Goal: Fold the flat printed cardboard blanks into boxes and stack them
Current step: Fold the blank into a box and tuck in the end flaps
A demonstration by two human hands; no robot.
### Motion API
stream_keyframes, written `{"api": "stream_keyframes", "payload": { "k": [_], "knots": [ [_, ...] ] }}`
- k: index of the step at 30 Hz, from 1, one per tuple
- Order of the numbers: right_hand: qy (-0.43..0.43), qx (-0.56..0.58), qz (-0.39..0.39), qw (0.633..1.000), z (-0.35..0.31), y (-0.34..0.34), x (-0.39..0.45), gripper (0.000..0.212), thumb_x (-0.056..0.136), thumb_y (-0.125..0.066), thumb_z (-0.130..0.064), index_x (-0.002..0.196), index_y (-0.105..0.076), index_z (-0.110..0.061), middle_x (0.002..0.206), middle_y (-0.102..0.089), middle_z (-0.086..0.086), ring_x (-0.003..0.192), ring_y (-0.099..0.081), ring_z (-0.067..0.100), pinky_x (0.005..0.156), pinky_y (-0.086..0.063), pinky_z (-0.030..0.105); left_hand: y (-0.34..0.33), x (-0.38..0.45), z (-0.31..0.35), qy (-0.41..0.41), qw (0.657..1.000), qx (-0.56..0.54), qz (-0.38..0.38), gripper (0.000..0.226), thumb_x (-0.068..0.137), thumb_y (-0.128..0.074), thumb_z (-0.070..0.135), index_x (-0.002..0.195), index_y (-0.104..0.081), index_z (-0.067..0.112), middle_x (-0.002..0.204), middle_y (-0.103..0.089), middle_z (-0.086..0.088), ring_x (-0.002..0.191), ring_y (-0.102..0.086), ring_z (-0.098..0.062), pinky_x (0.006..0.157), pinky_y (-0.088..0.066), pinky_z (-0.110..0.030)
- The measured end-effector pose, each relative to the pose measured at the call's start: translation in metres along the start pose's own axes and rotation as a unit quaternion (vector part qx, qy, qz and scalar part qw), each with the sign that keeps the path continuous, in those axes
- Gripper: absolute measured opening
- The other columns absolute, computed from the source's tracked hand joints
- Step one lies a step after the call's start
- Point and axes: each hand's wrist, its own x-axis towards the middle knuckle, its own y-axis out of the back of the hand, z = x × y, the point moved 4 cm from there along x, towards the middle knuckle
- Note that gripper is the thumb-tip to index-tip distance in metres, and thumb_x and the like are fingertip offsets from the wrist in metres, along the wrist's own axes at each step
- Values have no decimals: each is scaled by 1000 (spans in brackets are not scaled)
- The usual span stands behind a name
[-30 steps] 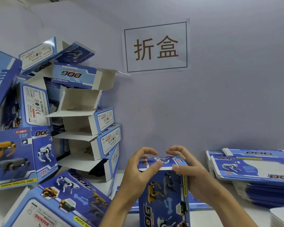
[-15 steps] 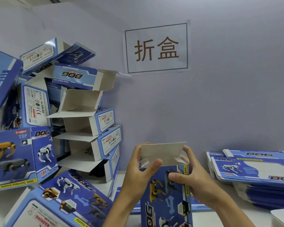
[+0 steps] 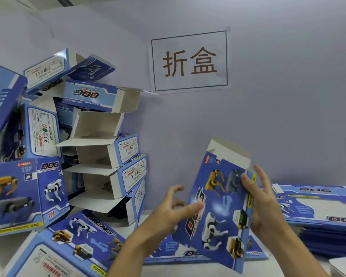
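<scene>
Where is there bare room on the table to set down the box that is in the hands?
The table shows only a bare strip at front left, beside the fallen boxes. Otherwise crowded: the pile of folded boxes at left, flat blanks stacked at right, more blanks under the held box.

- Single head-worn view, wide-angle, facing forward and slightly down at the wall (image 3: 268, 116).
- Close range: hands fill the lower frame.
- No second view.

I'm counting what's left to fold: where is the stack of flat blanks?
The flat blanks lie stacked on the table at the far right, against the wall, just beyond the right hand.
</scene>
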Motion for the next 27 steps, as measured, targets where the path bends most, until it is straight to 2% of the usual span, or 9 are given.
{"api": "stream_keyframes", "payload": {
  "k": [3,6,10,13,15,17,20,23,27],
  "knots": [
    [19,8,-15,1000,-6,2,0,50,79,-68,-28,127,-56,-37,110,-68,16,100,-68,33,90,-55,53,2,-3,1,-3,999,28,-28,76,65,-80,50,130,-42,39,125,-62,-6,102,-72,-20,92,-56,-54],
    [6,-27,-77,997,-7,2,-4,34,83,-65,-30,116,-64,-26,109,-63,18,103,-61,35,88,-50,53,11,-7,4,-20,999,26,-30,92,63,-82,50,139,-30,54,135,-56,-3,114,-66,-24,102,-49,-56],
    [-38,-133,-204,969,-7,-11,-10,33,78,-73,-29,107,-66,-14,100,-65,19,89,-69,31,66,-57,32,16,-12,21,-133,989,67,2,91,63,-75,62,135,-22,72,134,-48,29,118,-58,-1,89,-53,-24],
    [-45,-231,-251,939,-3,-24,-12,46,74,-79,-36,109,-56,-17,117,-62,13,101,-68,38,81,-58,46,12,-11,30,-188,970,142,53,58,75,-70,55,127,-45,62,124,-52,35,115,-50,17,83,-46,-10],
    [-36,-226,-235,945,-2,-27,-12,55,71,-84,-39,111,-51,-22,124,-63,8,106,-66,43,93,-53,58,13,-10,31,-198,960,151,124,37,77,-73,60,106,-56,45,123,-55,18,116,-51,7,86,-40,-15],
    [-19,-202,-210,956,0,-29,-13,55,69,-86,-37,108,-50,-23,124,-64,10,105,-65,46,96,-51,61,15,-7,25,-182,966,64,173,44,73,-75,61,94,-49,33,114,-58,1,103,-59,-11,84,-45,-29],
    [-4,-170,-196,966,6,-34,-15,44,73,-84,-27,103,-51,-23,119,-66,13,98,-69,39,83,-58,49,13,-2,15,-125,967,-52,216,37,82,-69,59,80,-44,32,102,-55,-12,91,-57,-26,83,-48,-48],
    [-34,-79,-187,979,12,-44,-19,22,85,-72,-25,94,-52,-21,104,-69,13,81,-70,24,60,-56,28,12,4,4,-97,957,-124,243,25,100,-54,28,78,-43,27,86,-54,-13,75,-53,-23,67,-42,-40],
    [61,-258,-13,964,9,-47,-18,11,95,-63,-26,91,-53,-31,95,-72,-1,88,-70,14,69,-55,23,4,4,0,-88,934,-112,327,11,100,-50,18,98,-41,23,86,-61,-6,74,-61,-21,61,-48,-34]
  ]
}}
